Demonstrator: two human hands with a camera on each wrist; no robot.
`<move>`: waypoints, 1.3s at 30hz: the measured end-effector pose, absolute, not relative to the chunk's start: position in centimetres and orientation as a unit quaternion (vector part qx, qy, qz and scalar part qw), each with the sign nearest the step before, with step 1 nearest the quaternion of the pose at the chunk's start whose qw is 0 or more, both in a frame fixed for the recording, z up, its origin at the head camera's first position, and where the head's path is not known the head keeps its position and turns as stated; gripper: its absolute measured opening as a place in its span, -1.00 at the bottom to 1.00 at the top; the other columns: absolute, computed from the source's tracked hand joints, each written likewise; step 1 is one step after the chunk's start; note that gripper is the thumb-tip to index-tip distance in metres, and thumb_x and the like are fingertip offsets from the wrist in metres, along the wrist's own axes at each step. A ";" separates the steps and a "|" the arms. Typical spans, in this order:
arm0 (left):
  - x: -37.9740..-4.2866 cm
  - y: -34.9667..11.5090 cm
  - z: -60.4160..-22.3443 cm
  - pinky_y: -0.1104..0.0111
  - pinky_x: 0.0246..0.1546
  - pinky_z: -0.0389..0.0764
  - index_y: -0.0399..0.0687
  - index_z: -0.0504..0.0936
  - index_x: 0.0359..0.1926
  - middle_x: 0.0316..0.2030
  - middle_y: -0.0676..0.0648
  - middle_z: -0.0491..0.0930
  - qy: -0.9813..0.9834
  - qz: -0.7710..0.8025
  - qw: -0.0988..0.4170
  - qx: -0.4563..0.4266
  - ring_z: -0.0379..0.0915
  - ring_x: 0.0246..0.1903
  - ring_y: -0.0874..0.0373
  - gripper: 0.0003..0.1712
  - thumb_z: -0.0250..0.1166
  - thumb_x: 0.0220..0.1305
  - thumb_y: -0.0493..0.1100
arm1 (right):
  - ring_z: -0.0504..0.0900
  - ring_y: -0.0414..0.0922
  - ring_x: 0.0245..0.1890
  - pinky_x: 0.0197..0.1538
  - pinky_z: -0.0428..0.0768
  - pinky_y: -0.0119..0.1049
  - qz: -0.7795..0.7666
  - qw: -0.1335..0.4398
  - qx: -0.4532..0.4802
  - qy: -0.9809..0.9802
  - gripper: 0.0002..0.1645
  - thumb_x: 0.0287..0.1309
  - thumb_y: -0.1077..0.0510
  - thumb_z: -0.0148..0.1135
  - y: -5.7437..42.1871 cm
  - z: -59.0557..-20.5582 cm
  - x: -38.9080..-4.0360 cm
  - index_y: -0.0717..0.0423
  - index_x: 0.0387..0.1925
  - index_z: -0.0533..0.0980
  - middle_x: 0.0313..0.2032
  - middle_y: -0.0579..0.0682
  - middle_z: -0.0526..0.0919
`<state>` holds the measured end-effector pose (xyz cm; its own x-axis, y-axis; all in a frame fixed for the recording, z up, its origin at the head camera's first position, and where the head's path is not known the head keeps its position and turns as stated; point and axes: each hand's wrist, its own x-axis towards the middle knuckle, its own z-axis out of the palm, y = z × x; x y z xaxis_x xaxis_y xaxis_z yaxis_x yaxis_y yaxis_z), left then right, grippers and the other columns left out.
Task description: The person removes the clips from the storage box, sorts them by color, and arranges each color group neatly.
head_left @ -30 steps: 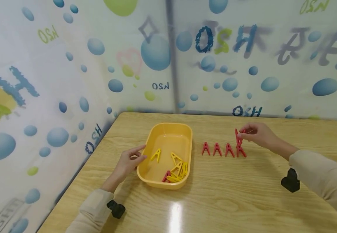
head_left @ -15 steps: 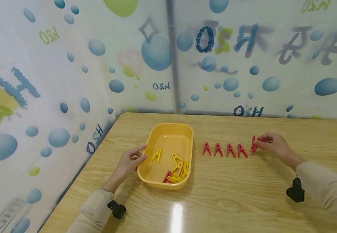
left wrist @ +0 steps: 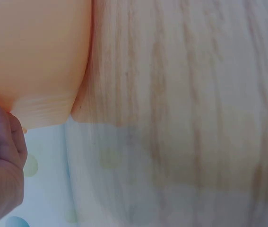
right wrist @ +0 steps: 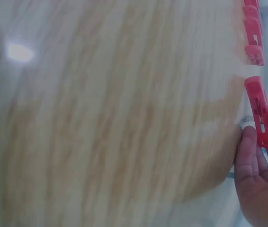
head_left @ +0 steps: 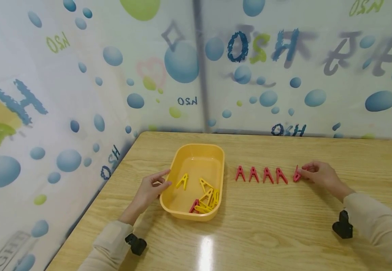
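Note:
My right hand (head_left: pixel 322 175) pinches a red clothespin (head_left: pixel 296 176) between thumb and fingers, low over the table at the right end of a row. In the right wrist view this clothespin (right wrist: pixel 257 106) points away from the fingers. Several red clothespins (head_left: pixel 267 175) stand in that row to its left, legs spread like an A. My left hand (head_left: pixel 149 189) holds the left rim of a yellow-orange plastic tray (head_left: pixel 196 150), thumb over the edge. Inside lie several yellow clothespins (head_left: pixel 206 184) and a red one (head_left: pixel 194 206), partly covered. The left wrist view shows curled fingers (left wrist: pixel 4 137) against the tray wall.
The wooden table (head_left: pixel 250 229) runs back to a wall covering (head_left: pixel 250 94) printed with bubbles and letters. A second wall (head_left: pixel 57 124) closes in on the left. Each wrist wears a black camera.
My right hand has carried the red clothespin rightward, from over the row's last standing one, then down to the table beside it. The left hand and tray have stayed in place.

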<state>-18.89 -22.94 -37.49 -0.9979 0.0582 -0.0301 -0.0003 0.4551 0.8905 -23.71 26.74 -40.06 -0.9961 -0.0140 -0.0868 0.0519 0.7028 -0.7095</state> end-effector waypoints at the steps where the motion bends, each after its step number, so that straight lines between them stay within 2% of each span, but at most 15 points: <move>1: -18.8 -23.0 -37.5 0.45 -0.67 0.48 -0.14 0.38 0.17 -0.39 -0.11 0.44 0.851 0.524 0.027 0.020 0.39 -0.56 0.15 -0.48 0.21 0.15 -0.20 | 0.47 0.00 -0.36 -0.47 0.47 -0.40 -0.381 0.043 0.009 0.923 -0.30 0.07 -0.17 0.12 26.8 -40.1 -23.7 0.46 -0.13 0.36 -0.31 0.24 0.51; 4: -18.3 -22.5 -36.4 0.45 -0.68 0.47 -0.24 0.36 0.17 -0.39 -0.14 0.43 0.850 0.526 0.027 0.030 0.40 -0.55 0.09 -0.48 0.19 0.17 -0.25 | 0.45 0.06 -0.29 -0.43 0.49 -0.41 -0.380 0.050 0.002 0.924 -0.27 0.07 -0.19 0.11 26.9 -40.0 -23.7 0.46 -0.10 0.35 -0.23 0.31 0.47; 8: -18.4 -22.6 -36.3 0.43 -0.68 0.48 -0.27 0.34 0.17 -0.39 -0.14 0.44 0.848 0.528 0.032 0.030 0.40 -0.54 0.05 -0.48 0.18 0.17 -0.27 | 0.42 0.15 -0.19 -0.35 0.53 -0.34 -0.373 0.058 -0.027 0.926 -0.28 0.11 -0.16 0.08 27.4 -39.4 -23.9 0.45 -0.04 0.33 -0.13 0.37 0.41; 15: -19.1 -23.1 -37.4 0.41 -0.68 0.49 -0.17 0.34 0.19 -0.37 -0.12 0.43 0.850 0.525 0.031 0.025 0.38 -0.56 0.11 -0.45 0.20 0.16 -0.21 | 0.40 0.20 -0.10 -0.12 0.47 -0.03 -0.380 0.079 -0.117 0.914 -0.45 0.15 0.10 0.12 28.0 -38.7 -24.6 0.43 0.05 0.32 -0.02 0.39 0.38; 20: -19.0 -23.0 -37.2 0.41 -0.67 0.49 -0.16 0.34 0.19 -0.37 -0.12 0.43 0.850 0.526 0.030 0.029 0.41 -0.53 0.06 -0.45 0.20 0.16 -0.21 | 0.40 0.25 -0.08 -0.08 0.44 0.02 -0.383 0.091 -0.142 0.908 -0.51 0.09 0.25 0.14 28.0 -39.1 -24.6 0.48 0.03 0.34 -0.01 0.43 0.36; 25: -19.0 -22.9 -37.1 0.41 -0.67 0.50 -0.16 0.34 0.19 -0.37 -0.12 0.43 0.850 0.524 0.028 0.030 0.41 -0.54 0.08 -0.45 0.20 0.16 -0.21 | 0.45 0.17 -0.14 -0.12 0.48 -0.03 -0.381 0.097 -0.126 0.911 -0.46 0.08 0.16 0.18 28.1 -39.3 -24.6 0.47 0.01 0.36 -0.06 0.38 0.42; 33: -18.9 -22.9 -37.2 0.43 -0.68 0.47 -0.17 0.34 0.19 -0.38 -0.12 0.44 0.852 0.521 0.026 0.031 0.39 -0.56 0.11 -0.45 0.20 0.16 -0.21 | 0.46 0.01 -0.26 -0.27 0.47 -0.29 -0.346 0.085 -0.084 0.930 -0.36 0.01 -0.08 0.23 28.6 -39.8 -24.6 0.41 -0.08 0.45 -0.18 0.25 0.52; 39: -18.7 -22.8 -37.1 0.43 -0.66 0.49 -0.18 0.35 0.19 -0.38 -0.12 0.43 0.850 0.525 0.026 0.031 0.39 -0.55 0.13 -0.45 0.20 0.16 -0.22 | 0.40 -0.01 -0.33 -0.34 0.41 -0.30 -0.334 0.075 -0.058 0.938 -0.35 -0.05 -0.17 0.24 28.6 -40.1 -24.4 0.36 -0.21 0.49 -0.32 0.13 0.53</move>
<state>-18.70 -22.84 -37.12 -0.9968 0.0791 -0.0120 0.0247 0.4473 0.8941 -24.35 28.57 -40.12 -0.9822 -0.1579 -0.1020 -0.0578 0.7697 -0.6358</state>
